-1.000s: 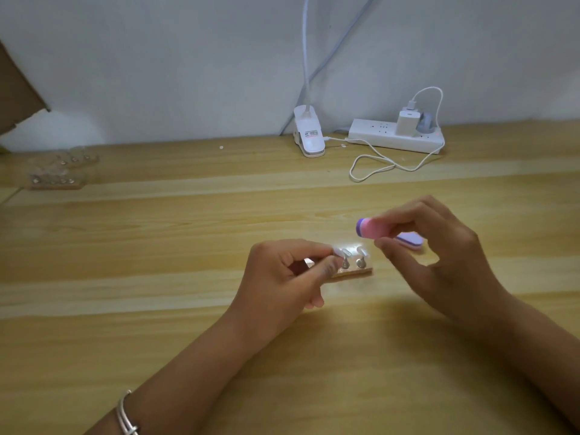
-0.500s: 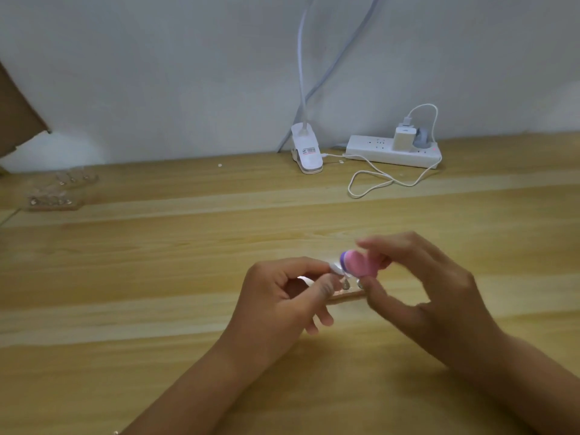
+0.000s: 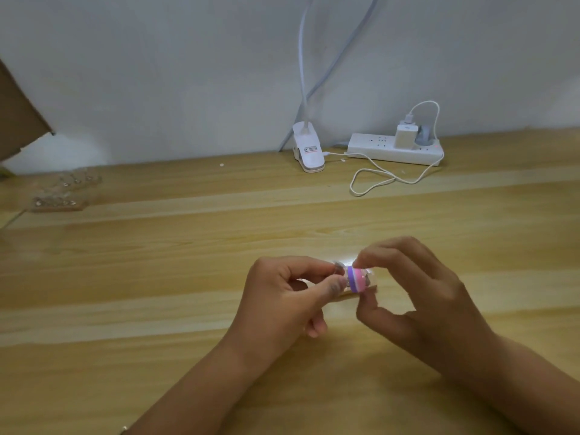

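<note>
My left hand (image 3: 282, 302) pinches a small clear strip (image 3: 340, 271) that carries shiny metal pieces, just above the wooden table (image 3: 157, 277). My right hand (image 3: 420, 299) pinches a small pink and purple block (image 3: 357, 279) between thumb and fingertips. The block is pressed against the right end of the strip, so most of the strip and its metal pieces are hidden behind it and my fingers.
Two more clear strips with metal pieces (image 3: 59, 202) lie at the far left. A white clip lamp base (image 3: 309, 152) and a white power strip (image 3: 395, 149) with a charger and looped cable (image 3: 376, 180) sit at the back against the wall. Cardboard (image 3: 18, 120) leans at left.
My right hand has brought the pink and purple block leftward and down from beside the strip onto it. My left hand keeps its pinch on the strip.
</note>
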Demonstrator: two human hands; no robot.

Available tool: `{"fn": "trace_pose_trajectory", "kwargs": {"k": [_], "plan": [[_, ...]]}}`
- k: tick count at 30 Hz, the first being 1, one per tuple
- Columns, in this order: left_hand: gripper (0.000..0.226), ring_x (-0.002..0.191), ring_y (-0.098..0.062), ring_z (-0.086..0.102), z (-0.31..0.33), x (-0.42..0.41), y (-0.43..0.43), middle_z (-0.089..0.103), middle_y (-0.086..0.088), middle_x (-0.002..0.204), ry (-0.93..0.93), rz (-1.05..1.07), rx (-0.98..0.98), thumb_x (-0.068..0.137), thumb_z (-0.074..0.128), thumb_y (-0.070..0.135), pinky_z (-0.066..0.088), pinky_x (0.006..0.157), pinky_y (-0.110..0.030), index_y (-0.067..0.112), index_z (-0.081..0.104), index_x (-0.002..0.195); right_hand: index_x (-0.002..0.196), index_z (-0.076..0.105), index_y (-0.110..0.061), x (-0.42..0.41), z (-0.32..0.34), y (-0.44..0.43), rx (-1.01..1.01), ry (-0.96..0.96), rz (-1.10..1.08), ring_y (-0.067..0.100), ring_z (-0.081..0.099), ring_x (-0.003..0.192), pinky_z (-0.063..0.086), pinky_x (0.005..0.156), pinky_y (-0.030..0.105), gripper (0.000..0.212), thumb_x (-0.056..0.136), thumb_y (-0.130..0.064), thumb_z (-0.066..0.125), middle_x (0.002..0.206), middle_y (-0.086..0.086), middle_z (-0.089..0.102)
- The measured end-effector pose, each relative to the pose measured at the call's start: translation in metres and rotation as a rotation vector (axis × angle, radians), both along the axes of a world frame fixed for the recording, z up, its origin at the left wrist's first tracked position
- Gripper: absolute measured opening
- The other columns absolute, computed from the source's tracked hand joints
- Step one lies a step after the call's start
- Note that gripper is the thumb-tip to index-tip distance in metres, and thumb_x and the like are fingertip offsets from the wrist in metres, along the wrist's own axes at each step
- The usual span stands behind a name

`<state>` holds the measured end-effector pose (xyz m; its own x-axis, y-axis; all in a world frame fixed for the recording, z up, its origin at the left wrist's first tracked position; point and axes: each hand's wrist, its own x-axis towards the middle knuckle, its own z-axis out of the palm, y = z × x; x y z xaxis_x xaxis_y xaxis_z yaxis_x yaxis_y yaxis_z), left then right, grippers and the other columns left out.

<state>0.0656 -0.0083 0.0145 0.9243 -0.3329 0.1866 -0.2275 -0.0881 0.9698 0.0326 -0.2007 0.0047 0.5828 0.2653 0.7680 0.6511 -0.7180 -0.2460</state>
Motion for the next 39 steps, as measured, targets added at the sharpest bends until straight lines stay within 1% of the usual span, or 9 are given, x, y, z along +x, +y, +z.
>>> {"fn": "trace_pose_trajectory", "kwargs": {"k": [6, 10, 15, 20, 25, 29, 32, 35, 39], "plan": [[0.008, 0.037, -0.019, 0.06, -0.001, -0.002, -0.002, 0.074, -0.007, 0.073, -0.013, -0.011, 0.011, 0.076, 0.083, 0.011, 0.046, 0.04, -0.023, 0.014, 0.078, 0.081, 0.093, 0.068, -0.003, 0.001, 0.001, -0.006, 0.103, 0.131, -0.095, 0.017, 0.061, 0.081, 0.054, 0.071, 0.041, 0.027, 0.083, -0.026, 0.058, 0.089, 0.001, 0.066], [0.009, 0.038, -0.018, 0.061, -0.002, -0.003, -0.001, 0.073, -0.003, 0.069, -0.028, -0.042, 0.009, 0.075, 0.083, 0.015, 0.047, 0.042, -0.022, 0.021, 0.079, 0.081, 0.097, 0.07, -0.003, 0.002, 0.0, -0.003, 0.036, 0.093, -0.061, 0.021, 0.064, 0.079, 0.056, 0.069, 0.046, 0.02, 0.085, -0.018, 0.064, 0.091, 0.002, 0.068], [0.011, 0.038, -0.018, 0.062, -0.001, -0.002, -0.002, 0.074, -0.004, 0.071, -0.039, -0.041, -0.017, 0.076, 0.083, 0.012, 0.047, 0.041, -0.023, 0.021, 0.079, 0.08, 0.097, 0.07, -0.003, 0.005, 0.001, -0.01, 0.099, 0.097, 0.0, 0.012, 0.061, 0.085, 0.053, 0.077, 0.034, 0.021, 0.087, -0.021, 0.063, 0.094, -0.001, 0.068], [0.01, 0.039, -0.018, 0.061, 0.001, -0.002, -0.001, 0.075, -0.004, 0.075, -0.056, -0.062, -0.008, 0.076, 0.083, 0.016, 0.048, 0.042, -0.024, 0.022, 0.08, 0.083, 0.098, 0.072, -0.003, 0.005, -0.002, -0.007, 0.018, 0.073, 0.047, 0.019, 0.068, 0.085, 0.055, 0.071, 0.047, 0.018, 0.089, -0.017, 0.065, 0.096, 0.0, 0.07], [0.01, 0.038, -0.02, 0.06, 0.001, -0.001, 0.0, 0.074, -0.008, 0.074, -0.014, -0.028, -0.021, 0.074, 0.084, 0.01, 0.047, 0.04, -0.024, 0.015, 0.079, 0.081, 0.095, 0.071, -0.003, 0.011, -0.003, -0.015, 0.059, 0.118, -0.041, 0.019, 0.065, 0.083, 0.056, 0.072, 0.044, 0.017, 0.08, 0.001, 0.075, 0.091, 0.001, 0.068], [0.007, 0.037, -0.016, 0.06, 0.001, -0.002, -0.001, 0.073, -0.003, 0.069, -0.045, -0.053, 0.008, 0.076, 0.083, 0.012, 0.046, 0.042, -0.022, 0.017, 0.08, 0.081, 0.098, 0.07, -0.005, 0.008, -0.003, -0.007, 0.076, 0.088, 0.072, 0.012, 0.062, 0.086, 0.053, 0.073, 0.04, 0.013, 0.089, -0.014, 0.066, 0.096, -0.003, 0.066], [0.007, 0.037, -0.016, 0.06, 0.002, -0.003, -0.001, 0.073, -0.002, 0.068, -0.063, -0.039, 0.0, 0.077, 0.081, 0.01, 0.047, 0.043, -0.023, 0.016, 0.079, 0.079, 0.098, 0.071, -0.005, 0.012, -0.007, -0.016, -0.026, 0.088, 0.063, 0.012, 0.063, 0.088, 0.054, 0.072, 0.042, 0.01, 0.089, -0.008, 0.069, 0.097, -0.002, 0.067], [0.007, 0.036, -0.017, 0.059, 0.005, 0.0, 0.001, 0.075, -0.002, 0.075, -0.054, 0.002, -0.03, 0.078, 0.08, 0.009, 0.052, 0.045, -0.029, 0.016, 0.078, 0.078, 0.097, 0.07, -0.006, 0.019, -0.006, -0.033, 0.047, 0.15, -0.038, 0.007, 0.058, 0.087, 0.054, 0.081, 0.029, 0.021, 0.081, 0.003, 0.077, 0.094, -0.001, 0.065], [0.009, 0.036, -0.019, 0.058, 0.003, 0.0, 0.001, 0.075, -0.002, 0.075, -0.037, 0.044, -0.031, 0.081, 0.076, 0.005, 0.046, 0.044, -0.022, 0.013, 0.078, 0.078, 0.098, 0.067, -0.009, 0.017, -0.001, -0.031, 0.127, 0.096, -0.063, 0.007, 0.057, 0.087, 0.043, 0.082, 0.011, 0.015, 0.083, -0.01, 0.071, 0.094, -0.005, 0.063]]}}
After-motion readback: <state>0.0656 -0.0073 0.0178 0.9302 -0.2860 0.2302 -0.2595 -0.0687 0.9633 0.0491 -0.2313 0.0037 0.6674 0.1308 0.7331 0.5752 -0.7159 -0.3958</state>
